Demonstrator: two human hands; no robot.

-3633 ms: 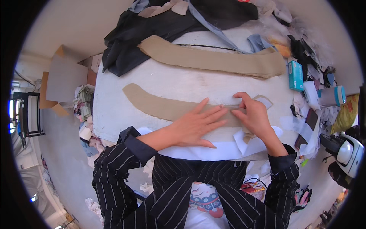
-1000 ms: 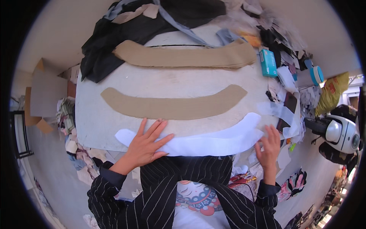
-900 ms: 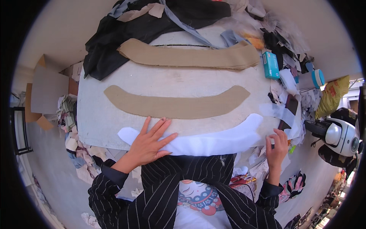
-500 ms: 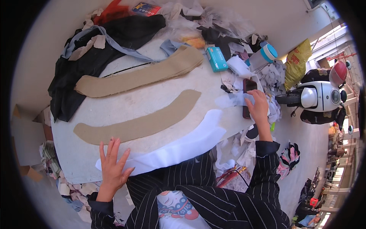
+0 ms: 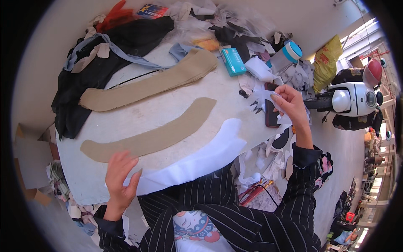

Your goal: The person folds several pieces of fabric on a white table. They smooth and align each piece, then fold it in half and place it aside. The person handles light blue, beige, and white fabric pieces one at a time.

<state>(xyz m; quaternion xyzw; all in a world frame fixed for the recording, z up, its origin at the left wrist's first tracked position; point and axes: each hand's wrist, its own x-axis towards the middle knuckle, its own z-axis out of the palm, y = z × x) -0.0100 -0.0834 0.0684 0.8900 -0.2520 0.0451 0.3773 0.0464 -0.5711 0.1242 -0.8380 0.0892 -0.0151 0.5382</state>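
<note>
My left hand [image 5: 120,180], fingers apart and a little blurred, is raised at the left end of the white curved fabric strips [image 5: 197,157]. It seems to hold nothing. These strips lie along the near table edge by my lap. Just beyond them a single tan curved fabric piece [image 5: 155,136] lies flat. My right hand [image 5: 291,105] pinches a thin, see-through white scrap [image 5: 261,97] between thumb and fingers, above a dark phone [image 5: 271,114] at the right table edge. Farther back rests a stack of similar tan pieces [image 5: 151,87].
Black cloth [image 5: 71,101] covers the table's far left. At the back right are a teal box [image 5: 233,61], a bottle with a blue lid [image 5: 286,56] and heaped scraps. More scraps [image 5: 273,161] lie below the right edge. A white scooter [image 5: 352,102] stands on the floor to the right.
My right hand has lifted the see-through scrap off the table by the phone and drawn it slightly right. My left hand has shifted a little left, its fingers rising off the strip's end.
</note>
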